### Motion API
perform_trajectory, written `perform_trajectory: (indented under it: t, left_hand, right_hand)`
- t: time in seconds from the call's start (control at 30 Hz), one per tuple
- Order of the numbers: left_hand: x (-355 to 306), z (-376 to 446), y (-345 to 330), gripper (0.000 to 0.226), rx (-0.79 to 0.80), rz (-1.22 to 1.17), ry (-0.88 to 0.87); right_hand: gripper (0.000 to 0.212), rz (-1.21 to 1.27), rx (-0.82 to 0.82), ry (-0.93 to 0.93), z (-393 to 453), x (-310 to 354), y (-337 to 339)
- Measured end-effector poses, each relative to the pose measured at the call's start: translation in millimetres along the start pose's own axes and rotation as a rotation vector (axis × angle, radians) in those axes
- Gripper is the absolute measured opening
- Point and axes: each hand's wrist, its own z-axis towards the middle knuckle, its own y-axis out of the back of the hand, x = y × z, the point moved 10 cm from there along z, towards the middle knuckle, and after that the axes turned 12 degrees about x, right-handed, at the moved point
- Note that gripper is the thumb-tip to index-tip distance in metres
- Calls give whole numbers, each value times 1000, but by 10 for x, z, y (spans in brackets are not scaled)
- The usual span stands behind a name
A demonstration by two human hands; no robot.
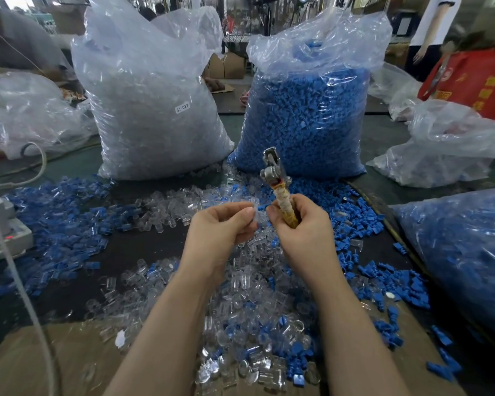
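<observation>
My right hand (300, 227) grips the taped yellow handle of a metal hand tool (275, 174), whose steel head points up and away from me. My left hand (222, 224) pinches a small clear plastic piece (255, 217) between thumb and fingers, held just left of the tool's handle. Both hands hover above a dark table (143, 247) strewn with loose clear plastic pieces (246, 310) and loose blue plastic pieces (366, 227).
Two tall plastic bags stand at the back: one of clear pieces (155, 110), one of blue pieces (306, 110). Another bag of blue parts (463, 247) lies at the right. A grey device (3, 230) with a cable sits at the left. Cardboard (40, 361) covers the near edge.
</observation>
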Motion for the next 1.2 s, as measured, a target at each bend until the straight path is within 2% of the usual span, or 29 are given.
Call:
perform_trajectory:
  t: [0.2, 0.47, 0.7, 0.93, 1.1, 1.2]
  left_hand:
    - [-10, -30, 12, 1, -59, -41, -2]
    - [-30, -47, -45, 4, -36, -52, -17]
    - [-154, -77, -88, 4, -64, 106, -131]
    - [-227, -105, -63, 11, -136, 246, -180]
    - [-256, -104, -57, 10, -157, 301, -206]
    - [-259, -110, -43, 9, -154, 298, -225]
  right_hand:
    - [27, 9, -1, 22, -4, 24, -1]
    - [27, -90, -64, -5, -24, 32, 27]
    - [26, -101, -104, -27, -42, 22, 36]
    - [11, -28, -22, -13, -7, -11, -19]
    - [15, -14, 17, -18, -7, -20, -40]
    - [11, 44, 62, -27, -6, -29, -57]
